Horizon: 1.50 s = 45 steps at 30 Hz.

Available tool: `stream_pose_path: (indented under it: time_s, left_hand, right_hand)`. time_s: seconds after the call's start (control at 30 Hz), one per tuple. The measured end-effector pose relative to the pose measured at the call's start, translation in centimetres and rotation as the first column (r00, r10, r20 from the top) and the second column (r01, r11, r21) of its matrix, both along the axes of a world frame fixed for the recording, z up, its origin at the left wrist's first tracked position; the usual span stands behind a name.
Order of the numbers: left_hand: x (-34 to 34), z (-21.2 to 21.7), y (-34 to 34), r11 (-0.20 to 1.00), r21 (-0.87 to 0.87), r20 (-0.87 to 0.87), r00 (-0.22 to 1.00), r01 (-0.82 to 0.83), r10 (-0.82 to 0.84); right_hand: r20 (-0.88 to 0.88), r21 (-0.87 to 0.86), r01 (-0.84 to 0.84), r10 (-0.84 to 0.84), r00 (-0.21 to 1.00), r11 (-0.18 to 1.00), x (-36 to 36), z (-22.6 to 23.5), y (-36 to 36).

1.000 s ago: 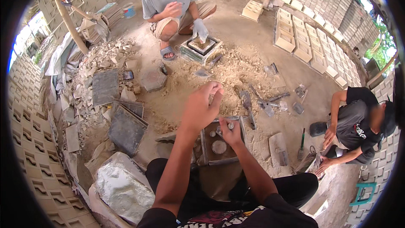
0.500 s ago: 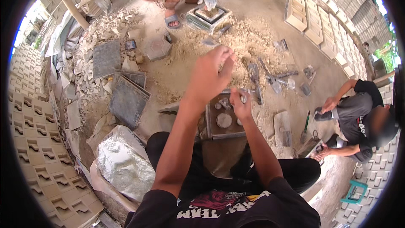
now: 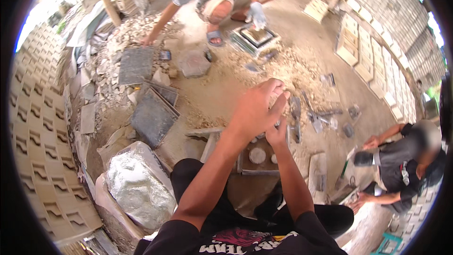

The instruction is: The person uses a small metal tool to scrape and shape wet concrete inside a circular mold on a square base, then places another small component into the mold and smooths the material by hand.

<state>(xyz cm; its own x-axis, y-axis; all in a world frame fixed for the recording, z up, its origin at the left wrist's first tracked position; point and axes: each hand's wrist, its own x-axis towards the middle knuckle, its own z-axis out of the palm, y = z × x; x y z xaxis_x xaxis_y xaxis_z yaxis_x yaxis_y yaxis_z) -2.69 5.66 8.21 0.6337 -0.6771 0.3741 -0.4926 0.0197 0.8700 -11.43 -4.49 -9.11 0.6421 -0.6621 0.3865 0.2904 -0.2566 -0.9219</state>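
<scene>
Closer together than half a second ago: left hand and right hand, the left slightly farther out.
Both look curled; I cannot tell what they grasp. Just nearer than them lies one shallow tray, partly hidden by the right forearm, at least two round discs in it. Near left, one open sack holds pale material.

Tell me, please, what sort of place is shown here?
It looks like a block-making workshop: there are rows of pale blocks, a wall of patterned blocks, and a square, mould-like frame.
</scene>
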Motion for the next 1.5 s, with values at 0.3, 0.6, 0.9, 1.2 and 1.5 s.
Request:
stream_pose_path:
  time_s: [0.3,0.6,0.9,1.2,1.5]
  left_hand:
    - [0.9,0.0,0.2,0.991,-0.104,-0.059,0.996,-0.079,0.073]
    - [0.4,-0.3,-0.3,0.999,-0.048,-0.103,0.995,0.012,-0.017]
    - [0.3,-0.9,-0.5,0.992,-0.121,0.009,0.999,0.047,-0.047]
    - [-0.3,-1.4,-1.2,0.988,-0.127,0.025,0.996,0.088,-0.086]
    - [0.3,-1.9,-1.0,0.99,-0.126,0.035,0.998,0.058,-0.054]
  right_hand:
    - [-0.109,-0.049,-0.185,0.179,0.978,0.981,2.8,-1.1,-0.8]
    - [-0.174,0.05,-0.185,0.191,0.966,0.981,2.2,-1.8,-4.5]
    - [-0.168,0.064,-0.06,0.071,0.983,0.996,0.3,-1.7,-5.9]
    - [-0.098,-0.292,0.029,-0.06,0.993,0.956,-0.5,-0.7,-4.4]
    - [-0.256,0.175,0.158,-0.11,0.961,0.972,-1.2,-2.4,-6.1]
